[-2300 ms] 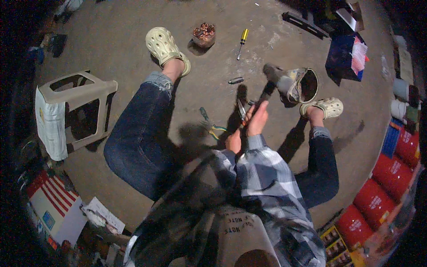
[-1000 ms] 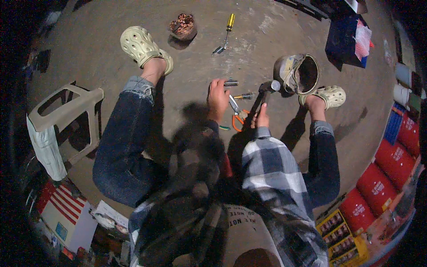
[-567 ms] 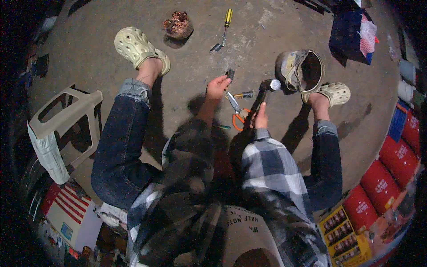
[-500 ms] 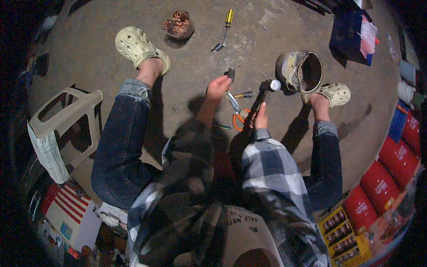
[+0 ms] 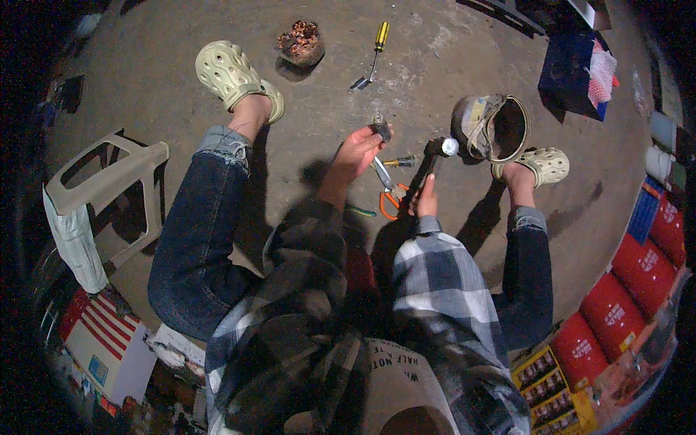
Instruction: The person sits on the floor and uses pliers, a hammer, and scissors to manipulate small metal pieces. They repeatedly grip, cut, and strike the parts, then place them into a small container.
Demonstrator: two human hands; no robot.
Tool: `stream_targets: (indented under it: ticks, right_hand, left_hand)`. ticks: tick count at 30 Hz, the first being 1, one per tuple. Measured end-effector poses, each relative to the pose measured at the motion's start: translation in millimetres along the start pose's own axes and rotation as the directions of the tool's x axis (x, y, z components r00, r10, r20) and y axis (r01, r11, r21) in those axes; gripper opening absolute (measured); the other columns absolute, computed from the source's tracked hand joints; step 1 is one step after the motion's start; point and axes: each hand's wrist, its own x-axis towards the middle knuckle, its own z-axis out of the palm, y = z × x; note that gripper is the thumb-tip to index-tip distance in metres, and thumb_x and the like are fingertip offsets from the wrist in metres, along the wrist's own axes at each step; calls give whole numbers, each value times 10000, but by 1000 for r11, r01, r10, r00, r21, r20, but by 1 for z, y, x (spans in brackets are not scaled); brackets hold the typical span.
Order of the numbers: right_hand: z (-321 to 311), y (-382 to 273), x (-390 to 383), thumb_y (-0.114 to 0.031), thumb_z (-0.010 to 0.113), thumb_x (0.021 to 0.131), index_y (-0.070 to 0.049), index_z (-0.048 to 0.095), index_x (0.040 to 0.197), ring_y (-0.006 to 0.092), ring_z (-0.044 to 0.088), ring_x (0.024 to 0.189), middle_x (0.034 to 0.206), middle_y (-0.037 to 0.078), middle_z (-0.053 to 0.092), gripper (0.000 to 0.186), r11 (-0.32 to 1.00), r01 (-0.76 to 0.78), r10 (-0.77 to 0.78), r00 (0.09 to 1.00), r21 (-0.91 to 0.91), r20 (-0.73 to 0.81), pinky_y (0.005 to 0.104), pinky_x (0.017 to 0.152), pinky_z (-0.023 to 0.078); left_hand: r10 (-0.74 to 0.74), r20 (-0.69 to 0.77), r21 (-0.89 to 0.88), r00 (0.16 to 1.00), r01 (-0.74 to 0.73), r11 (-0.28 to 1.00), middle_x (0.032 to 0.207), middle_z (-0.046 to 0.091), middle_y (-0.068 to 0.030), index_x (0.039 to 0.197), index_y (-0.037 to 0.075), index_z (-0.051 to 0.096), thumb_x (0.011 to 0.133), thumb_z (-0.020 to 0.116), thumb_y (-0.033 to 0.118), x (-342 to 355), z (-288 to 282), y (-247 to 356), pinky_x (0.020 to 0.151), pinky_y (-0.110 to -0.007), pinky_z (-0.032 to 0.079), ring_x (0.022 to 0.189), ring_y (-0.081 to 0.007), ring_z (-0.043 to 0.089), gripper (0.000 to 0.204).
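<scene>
My left hand pinches a small dark cylindrical piece between thumb and fingers, held over the floor. In my right hand is a hammer, gripped by its handle with the pale round face showing. Beneath and between the hands lie orange-handled scissors or shears, partly hidden by my left hand. Beside them is a small tool with a yellowish handle, its kind unclear. Farther off, a yellow-handled screwdriver lies with a dark piece at its tip.
A rounded container of copper-coloured scraps stands far left; a round pot with a wire handle lies tilted at right, near my shoe. A dark blue box is far right, a plastic chair left, red packs lower right.
My left hand has turned the small dark piece, so its round end now faces up more. The hammer stays in my right hand almost unmoved. The whole view has shifted slightly.
</scene>
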Motion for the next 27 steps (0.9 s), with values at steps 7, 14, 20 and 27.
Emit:
stream_targets:
  ticks: [7,14,20,27]
  right_hand:
    - [2,3,5,-714,351,793,-89,425,568,154,414,350,441,40,410,669,998,-54,51,995,-21,-88,300,339,327]
    - [2,1,3,-674,355,820,-67,465,578,158,456,394,487,57,462,662,999,-21,18,994,-26,-108,305,369,353]
    - [5,-4,-6,-642,355,843,-61,482,580,156,472,419,514,63,487,650,998,55,-59,987,-32,-147,306,385,363]
    - [22,-21,-30,-605,356,869,-52,502,582,153,492,448,546,71,517,639,979,199,-203,951,-41,-234,308,404,375]
  left_hand:
    - [128,-193,510,973,-12,860,967,587,-54,1063,-26,592,800,615,64,20,-5,13,721,-267,433,780,-129,535,278]
    - [685,-31,997,728,73,-33,831,568,-103,903,67,661,648,715,72,49,-9,17,744,-347,442,821,-266,547,261]
    - [669,30,954,743,179,-241,961,543,-124,985,59,606,652,705,81,45,-11,16,810,-392,412,939,-315,493,348]
    - [641,-154,973,752,230,-35,1049,476,-193,1061,-10,502,780,605,121,-34,25,-46,834,-424,383,979,-352,462,327]
